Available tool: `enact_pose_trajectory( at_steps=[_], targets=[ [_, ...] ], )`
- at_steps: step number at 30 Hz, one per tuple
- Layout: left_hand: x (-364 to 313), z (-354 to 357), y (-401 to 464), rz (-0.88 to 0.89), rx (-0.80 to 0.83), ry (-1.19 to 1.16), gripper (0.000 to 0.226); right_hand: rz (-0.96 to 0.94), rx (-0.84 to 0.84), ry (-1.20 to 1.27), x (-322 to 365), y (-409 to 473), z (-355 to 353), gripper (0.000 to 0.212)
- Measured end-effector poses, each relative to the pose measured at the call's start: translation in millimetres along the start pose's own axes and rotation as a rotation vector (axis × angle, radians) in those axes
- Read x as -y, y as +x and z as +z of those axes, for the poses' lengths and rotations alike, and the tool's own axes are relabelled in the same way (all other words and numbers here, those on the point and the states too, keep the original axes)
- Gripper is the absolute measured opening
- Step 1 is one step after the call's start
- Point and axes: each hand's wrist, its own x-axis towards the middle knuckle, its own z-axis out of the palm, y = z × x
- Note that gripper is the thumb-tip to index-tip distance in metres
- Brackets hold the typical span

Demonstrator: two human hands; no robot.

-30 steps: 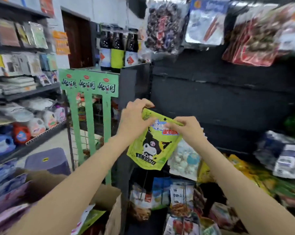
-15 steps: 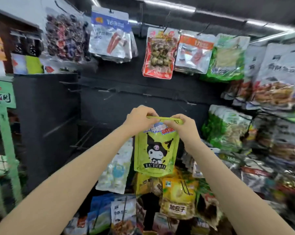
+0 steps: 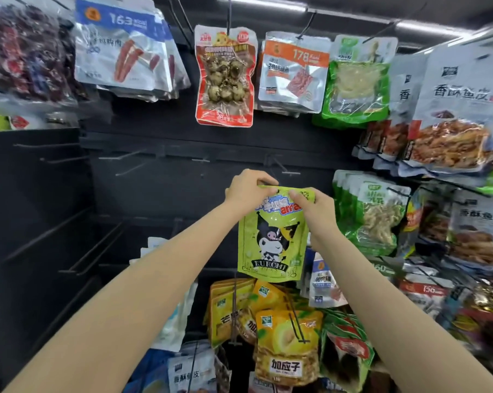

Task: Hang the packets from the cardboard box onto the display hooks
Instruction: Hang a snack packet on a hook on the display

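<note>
I hold the green Kuromi packet (image 3: 271, 239) up in front of the black display wall (image 3: 160, 188), my left hand (image 3: 246, 191) pinching its top left corner and my right hand (image 3: 314, 207) pinching the top right, fingers curled tight on the folded top edge. The packet hangs upright between my hands, just below a bare hook (image 3: 282, 167) on the wall. Empty hooks (image 3: 120, 156) stick out to the left. A red packet of eggs (image 3: 225, 78) hangs above, yellow packets (image 3: 289, 344) hang below, and green packets (image 3: 372, 211) hang just beside my right hand
</note>
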Motion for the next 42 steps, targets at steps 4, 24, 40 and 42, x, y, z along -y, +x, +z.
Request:
enact_pose_trajectory(
  at_steps=[4, 24, 40, 42],
  targets=[
    [7, 16, 14, 0.015, -0.036, 0.023, 0.014, -0.004, 0.007, 0.01, -10, 20, -5, 0.017],
    [15, 39, 39, -0.034, -0.135, 0.136, 0.018, -0.134, 0.155, -0.112, -41, 84, -16, 0.018],
    [30, 58, 127, -0.213, -0.198, 0.199, 0.013, -0.443, 0.198, -0.719, -54, 170, 7, 0.03],
    [32, 59, 136, -0.234, -0.2, 0.198, 0.012, -0.402, 0.209, -0.701, -55, 177, 12, 0.029]
  ],
)
